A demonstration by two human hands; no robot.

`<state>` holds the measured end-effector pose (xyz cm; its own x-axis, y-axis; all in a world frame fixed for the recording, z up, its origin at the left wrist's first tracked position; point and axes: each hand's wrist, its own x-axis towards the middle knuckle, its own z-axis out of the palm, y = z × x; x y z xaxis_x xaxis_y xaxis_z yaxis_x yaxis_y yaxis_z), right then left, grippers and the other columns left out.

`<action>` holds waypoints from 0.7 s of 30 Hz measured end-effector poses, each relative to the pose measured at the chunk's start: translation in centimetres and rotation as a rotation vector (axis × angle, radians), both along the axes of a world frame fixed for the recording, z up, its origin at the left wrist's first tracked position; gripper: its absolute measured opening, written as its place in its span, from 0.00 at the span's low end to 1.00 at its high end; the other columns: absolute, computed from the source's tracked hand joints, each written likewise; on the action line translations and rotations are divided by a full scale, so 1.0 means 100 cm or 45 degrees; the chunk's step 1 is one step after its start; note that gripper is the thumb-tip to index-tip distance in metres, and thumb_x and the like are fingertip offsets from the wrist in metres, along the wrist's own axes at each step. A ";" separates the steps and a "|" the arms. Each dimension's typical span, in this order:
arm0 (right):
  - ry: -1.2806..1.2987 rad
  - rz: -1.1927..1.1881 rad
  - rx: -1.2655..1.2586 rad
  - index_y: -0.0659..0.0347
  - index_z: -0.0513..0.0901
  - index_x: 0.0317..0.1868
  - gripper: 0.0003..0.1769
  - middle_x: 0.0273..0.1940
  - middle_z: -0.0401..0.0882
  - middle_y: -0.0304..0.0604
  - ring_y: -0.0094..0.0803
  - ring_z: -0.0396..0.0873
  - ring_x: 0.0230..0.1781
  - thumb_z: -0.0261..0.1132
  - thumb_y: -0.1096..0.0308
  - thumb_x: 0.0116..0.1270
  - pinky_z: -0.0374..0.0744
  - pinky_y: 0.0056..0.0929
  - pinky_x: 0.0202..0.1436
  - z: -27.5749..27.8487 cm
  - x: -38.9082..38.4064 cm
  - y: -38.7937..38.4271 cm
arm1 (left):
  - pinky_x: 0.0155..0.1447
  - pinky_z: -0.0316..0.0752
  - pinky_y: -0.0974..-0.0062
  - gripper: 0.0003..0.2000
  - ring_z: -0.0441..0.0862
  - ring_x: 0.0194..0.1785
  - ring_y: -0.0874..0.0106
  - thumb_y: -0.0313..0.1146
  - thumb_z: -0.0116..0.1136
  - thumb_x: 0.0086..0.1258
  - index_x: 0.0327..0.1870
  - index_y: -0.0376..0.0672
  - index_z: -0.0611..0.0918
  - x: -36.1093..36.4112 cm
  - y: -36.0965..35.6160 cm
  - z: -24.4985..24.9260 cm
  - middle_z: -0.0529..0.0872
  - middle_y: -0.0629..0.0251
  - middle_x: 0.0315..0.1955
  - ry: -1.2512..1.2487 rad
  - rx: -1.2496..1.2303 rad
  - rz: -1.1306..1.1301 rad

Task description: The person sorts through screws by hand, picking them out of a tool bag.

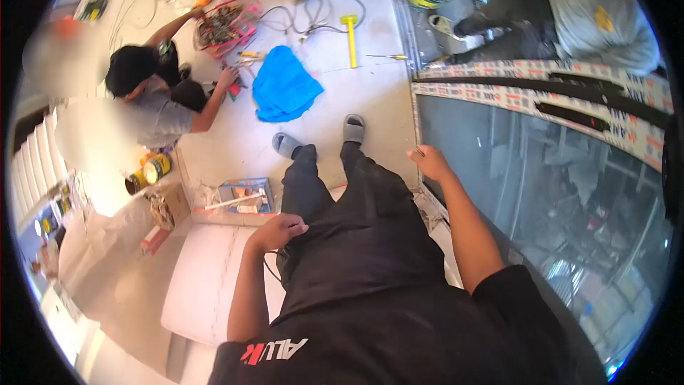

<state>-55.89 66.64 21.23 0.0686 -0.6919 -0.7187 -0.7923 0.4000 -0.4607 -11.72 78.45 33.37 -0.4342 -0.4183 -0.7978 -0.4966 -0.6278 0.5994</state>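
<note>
My left hand [283, 230] is beside my left thigh, fingers curled together, with nothing visible in it. Beside the glass panel's edge, my right hand [431, 162] is closed in a pinch around something small and dark that I cannot make out. A blue cloth [285, 85] lies on the floor ahead of my grey slippers [354, 129]. Beyond it are a yellow hammer [352, 43] and a pink basket [228, 25] full of small items. A crouching co-worker [167, 110] has one hand at the basket and the other by a red tool [234, 88].
To the right stands a large glass panel [499, 164] with a taped frame [627, 85]; another person [591, 14] is behind it. A blue tray [246, 194] sits near my left foot. Cables [313, 18] loop across the floor; brown paper [114, 257] lies at the left.
</note>
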 end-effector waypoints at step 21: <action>-0.813 -0.174 -0.074 0.62 0.63 0.29 0.22 0.29 0.75 0.46 0.32 0.76 0.28 0.75 0.72 0.59 0.76 0.33 0.34 0.017 0.213 -0.041 | 0.58 0.77 0.67 0.25 0.81 0.51 0.68 0.32 0.47 0.81 0.76 0.40 0.62 -0.091 -0.114 -0.128 0.74 0.50 0.66 0.589 0.248 1.745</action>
<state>-34.63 62.57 22.95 0.3783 -0.7611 -0.5269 -0.2992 0.4381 -0.8477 -20.86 67.01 20.59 -0.0207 -0.6106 -0.7917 0.7550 -0.5286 0.3880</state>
